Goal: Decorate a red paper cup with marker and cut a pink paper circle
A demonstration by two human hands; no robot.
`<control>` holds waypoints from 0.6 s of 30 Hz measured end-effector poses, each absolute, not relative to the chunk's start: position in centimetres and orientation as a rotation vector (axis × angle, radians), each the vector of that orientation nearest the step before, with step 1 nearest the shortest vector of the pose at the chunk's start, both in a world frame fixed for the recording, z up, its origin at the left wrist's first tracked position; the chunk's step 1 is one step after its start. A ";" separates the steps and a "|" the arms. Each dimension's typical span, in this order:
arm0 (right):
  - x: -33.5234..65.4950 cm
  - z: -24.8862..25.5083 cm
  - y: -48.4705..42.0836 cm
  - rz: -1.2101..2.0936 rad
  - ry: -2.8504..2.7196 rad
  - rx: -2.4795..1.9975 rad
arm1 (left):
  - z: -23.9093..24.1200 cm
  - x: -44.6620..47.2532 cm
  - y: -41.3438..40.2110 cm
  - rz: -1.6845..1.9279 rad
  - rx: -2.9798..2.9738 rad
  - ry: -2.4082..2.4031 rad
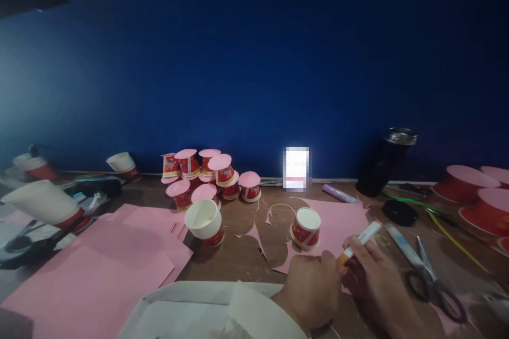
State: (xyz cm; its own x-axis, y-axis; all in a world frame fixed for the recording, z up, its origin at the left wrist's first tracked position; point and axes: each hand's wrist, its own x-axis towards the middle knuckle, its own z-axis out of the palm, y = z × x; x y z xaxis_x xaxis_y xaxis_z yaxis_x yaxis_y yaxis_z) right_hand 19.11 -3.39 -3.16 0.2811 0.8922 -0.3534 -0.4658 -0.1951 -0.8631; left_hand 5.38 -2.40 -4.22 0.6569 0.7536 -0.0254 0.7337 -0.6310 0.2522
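In my right hand [374,278] is a slim white tube [368,234] with an orange end, held slantwise between thumb and fingers. My left hand [312,288] is closed, its knuckles up against the tube's orange end; whatever is inside its fingers is hidden. Just beyond the hands, a red paper cup [307,229] stands upside down, white base up. Beneath and beside it lies a cut pink paper sheet [334,220]. To the right rest black-handled scissors [431,280] and another white tube [404,246] with blue print.
Several red cups with pink discs [220,169] are stacked by the blue wall [238,63]. Pink sheets [103,259] cover the left side. A white-lined cup [204,222], paper scraps [254,233], a purple marker [340,193], a black flask [384,164] and a bright, blurred rectangle [296,168] are around.
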 end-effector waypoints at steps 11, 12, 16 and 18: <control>18.9 -2.2 -3.7 1.135 -0.561 -1.367 | -3.8 5.5 -2.8 0.232 2.568 1.307; 18.9 -2.0 -3.7 1.104 -0.583 -1.400 | -3.8 5.5 -2.8 0.233 2.568 1.307; 18.6 -1.5 -3.9 0.994 -0.674 -1.443 | -3.6 5.7 -2.9 0.240 2.577 1.259; 18.6 -1.8 -3.9 0.959 -0.694 -1.442 | -3.5 5.7 -2.9 0.244 2.567 1.280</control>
State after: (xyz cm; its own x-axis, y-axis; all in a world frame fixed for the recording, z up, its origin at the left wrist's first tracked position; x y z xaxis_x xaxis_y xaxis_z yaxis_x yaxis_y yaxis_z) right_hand 18.61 -3.87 -1.78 0.4802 0.8629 -0.1572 -0.1209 -0.1124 -0.9863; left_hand 5.71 -2.88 -3.53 0.5970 0.8015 0.0330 0.7574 -0.5768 0.3060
